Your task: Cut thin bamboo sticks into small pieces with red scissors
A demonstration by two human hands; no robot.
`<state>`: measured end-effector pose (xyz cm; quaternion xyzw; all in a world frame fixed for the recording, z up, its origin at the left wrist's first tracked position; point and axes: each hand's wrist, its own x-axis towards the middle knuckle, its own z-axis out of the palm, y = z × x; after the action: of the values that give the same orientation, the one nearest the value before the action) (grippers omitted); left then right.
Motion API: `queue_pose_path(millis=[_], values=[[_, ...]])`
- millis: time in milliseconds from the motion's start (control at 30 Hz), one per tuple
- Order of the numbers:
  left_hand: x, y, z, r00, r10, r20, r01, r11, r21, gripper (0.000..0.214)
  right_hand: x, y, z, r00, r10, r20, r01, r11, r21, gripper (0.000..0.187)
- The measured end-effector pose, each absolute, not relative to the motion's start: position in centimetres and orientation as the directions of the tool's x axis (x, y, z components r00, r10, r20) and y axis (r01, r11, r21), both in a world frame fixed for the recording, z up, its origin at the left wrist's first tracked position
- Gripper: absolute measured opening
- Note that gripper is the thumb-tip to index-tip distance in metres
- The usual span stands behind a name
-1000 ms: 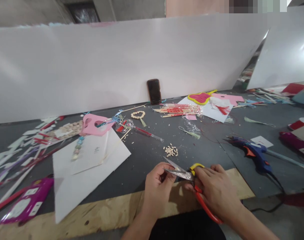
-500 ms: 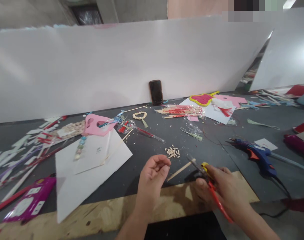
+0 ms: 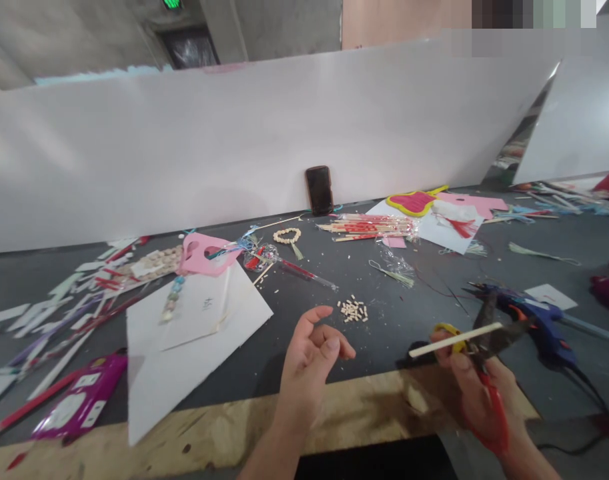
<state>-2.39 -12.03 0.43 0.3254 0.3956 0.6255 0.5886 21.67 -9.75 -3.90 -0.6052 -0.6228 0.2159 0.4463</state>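
Our right hand (image 3: 484, 393) grasps the scissors (image 3: 507, 338), their dark blades spread apart and pointing away toward the right, the red handle running down along our palm and the yellow one at our fingers. With them we have a pale wooden stick (image 3: 447, 342), which crosses just beyond our thumb at a slight slant, its right end over the blades and its left end sticking out past our fingers; we cannot tell exactly which fingers pinch it. Our left hand (image 3: 311, 357) is released, its fingers loosely curled around nothing, well apart from the stick.

Just beyond our left fingertips a pile of short pale pieces (image 3: 353, 310) lies on the dark tabletop (image 3: 384, 333). Near the scissors' tips, to the right, sits a blue glue gun (image 3: 534, 327). Farther out we see a green tassel (image 3: 397, 275), a beaded loop (image 3: 287, 235) and a bundle of red-marked sticks (image 3: 369, 227). To our left lies a white sheet (image 3: 184, 380); at the back a phone (image 3: 319, 191) leans against the white panel (image 3: 224, 147).
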Motion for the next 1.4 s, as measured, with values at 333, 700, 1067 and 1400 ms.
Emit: queue_pose_path(millis=[333, 700, 1067, 1400], values=[[-2.4, -12.6, 0.1, -0.128, 0.989, -0.072, -0.175, 0.049, 0.983, 0.03, 20.6, -10.1, -2.8, 0.023, 0.949, 0.315, 0.648, 0.226, -0.728, 0.026], [-1.2, -12.9, 1.4, -0.05, 0.938, 0.343, 0.519, -0.269, 0.812, 0.009, 18.4, -10.3, -0.7, -0.425, 0.844, 0.326, 0.807, 0.517, -0.286, 0.005], [-1.0, -13.1, 0.2, -0.096, 0.933, 0.347, 0.379, -0.288, 0.879, 0.013, 17.5, -10.9, -0.2, -0.44, 0.827, 0.351, 0.84, 0.517, -0.166, 0.025], [-0.7, -13.5, -0.2, -0.119, 0.929, 0.351, 0.32, -0.298, 0.899, 0.011, 17.5, -11.0, -0.1, -0.453, 0.817, 0.356, 0.842, 0.524, -0.13, 0.017]])
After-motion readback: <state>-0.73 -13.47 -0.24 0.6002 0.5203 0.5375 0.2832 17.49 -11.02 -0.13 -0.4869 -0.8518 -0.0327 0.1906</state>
